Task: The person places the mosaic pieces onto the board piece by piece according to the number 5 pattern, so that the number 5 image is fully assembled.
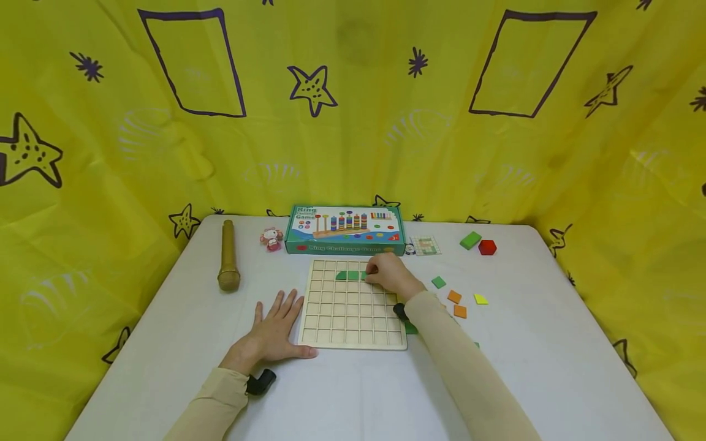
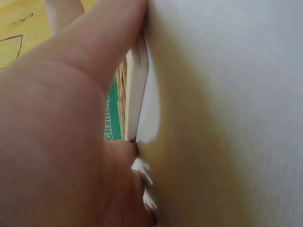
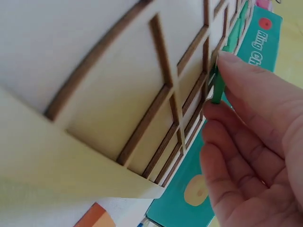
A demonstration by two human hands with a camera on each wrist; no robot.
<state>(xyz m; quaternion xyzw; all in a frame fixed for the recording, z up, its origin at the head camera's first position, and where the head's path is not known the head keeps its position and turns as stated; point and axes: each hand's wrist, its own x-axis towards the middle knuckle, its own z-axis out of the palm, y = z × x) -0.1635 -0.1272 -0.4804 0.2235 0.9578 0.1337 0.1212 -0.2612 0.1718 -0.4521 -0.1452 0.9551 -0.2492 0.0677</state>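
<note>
covering the table (image 1: 551, 343), white cloth, yellow star-printed backdrop (image 1: 353, 122)

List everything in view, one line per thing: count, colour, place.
grid board: one, pale wood, table centre
green pieces: a short row, on the board's second row
game box: one, teal, behind the board
microphone: one, gold, left of the board
small toy: one, pink and white, left of the box
loose tiles: several, green, orange, yellow, right of the board
green block: one, far right
red block: one, beside the green block
table: one, white
left hand: flat on the table, thumb at the board's edge
right hand: pinches a green piece at the board
</note>
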